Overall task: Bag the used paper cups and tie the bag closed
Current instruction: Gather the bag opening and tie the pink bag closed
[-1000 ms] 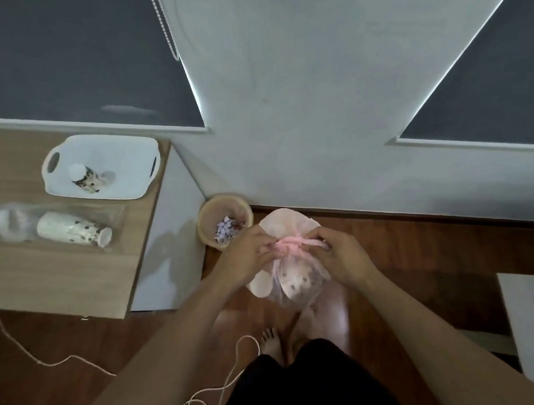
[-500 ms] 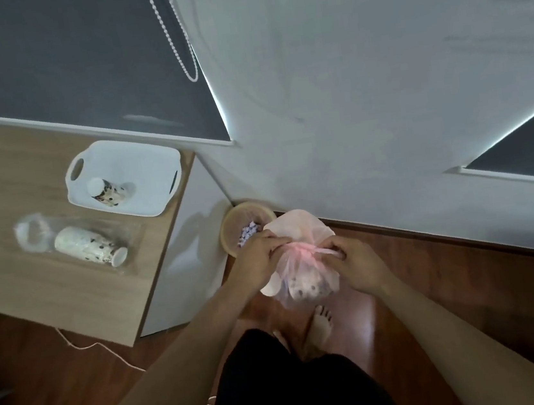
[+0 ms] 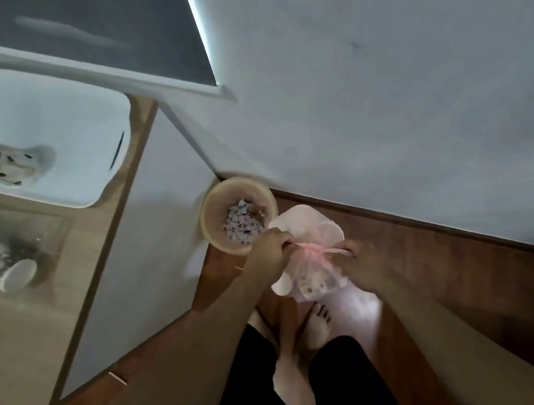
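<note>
Head view: pinching the tie ends of the pink bag [image 3: 315, 280] in left hand [image 3: 266, 252] and right hand [image 3: 365, 257], drawn further apart than a moment ago, cinching the neck in mid-air beside the bin [image 3: 208, 216] off the desk [image 3: 39, 331] end, knot probably nearly done.

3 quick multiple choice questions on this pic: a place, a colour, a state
1. The round bin stands: A in the tray; B on the floor beside the desk; C on a chair.
2. The held bag is: A blue; B black; C pink.
3. The bag is: A gripped at its neck by both hands; B lying on the floor; C held by one hand.
Answers: B, it sits on the wood floor at the desk's side; C, translucent pink film; A, left hand and right hand pinch its neck.
</note>
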